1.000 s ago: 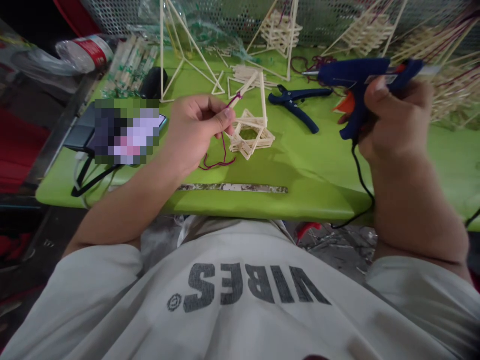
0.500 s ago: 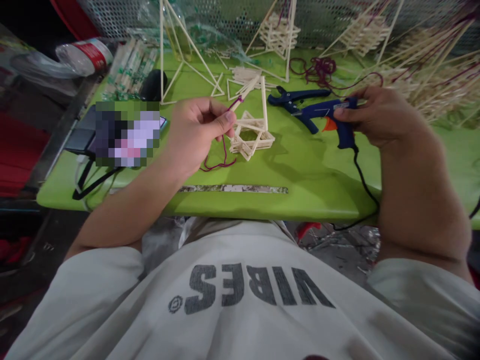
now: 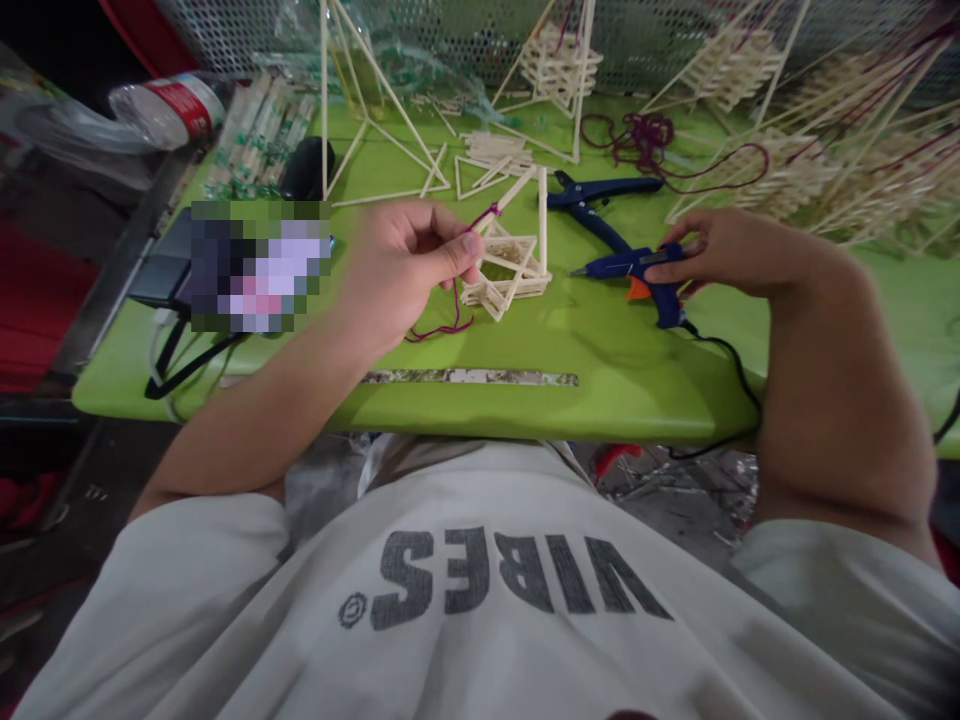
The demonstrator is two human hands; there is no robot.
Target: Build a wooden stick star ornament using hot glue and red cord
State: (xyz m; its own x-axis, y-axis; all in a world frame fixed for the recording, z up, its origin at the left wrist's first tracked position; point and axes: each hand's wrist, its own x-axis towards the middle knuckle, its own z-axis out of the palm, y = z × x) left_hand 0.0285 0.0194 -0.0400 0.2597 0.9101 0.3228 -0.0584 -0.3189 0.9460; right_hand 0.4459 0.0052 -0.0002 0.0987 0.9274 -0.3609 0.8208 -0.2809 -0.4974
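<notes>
Between the thumb and fingers of my left hand (image 3: 416, 262) is a thin wooden stick frame (image 3: 542, 215), with purple string (image 3: 442, 328) tied at its joint and trailing down. Beneath it lies a star-shaped stack of sticks (image 3: 499, 290) on the green table (image 3: 600, 400); whether frame and stack touch is unclear. My right hand (image 3: 712, 255) grips a blue glue gun (image 3: 634, 268), its nozzle pointing left towards the star. Just behind the gun rests a dark blue cutter (image 3: 600, 192), which nobody holds.
A patterned strip (image 3: 472, 377) lies near the front edge. Phone (image 3: 289, 270), black mouse (image 3: 307, 168) and plastic bottle (image 3: 166, 110) are at the left. A pile of purple string (image 3: 643, 138) and stick structures (image 3: 559, 65) stand behind. The gun's cord (image 3: 739, 370) hangs over the front.
My right hand has brought the glue gun left and towards me, away from the cutter. My left hand has shifted slightly right with the stick frame.
</notes>
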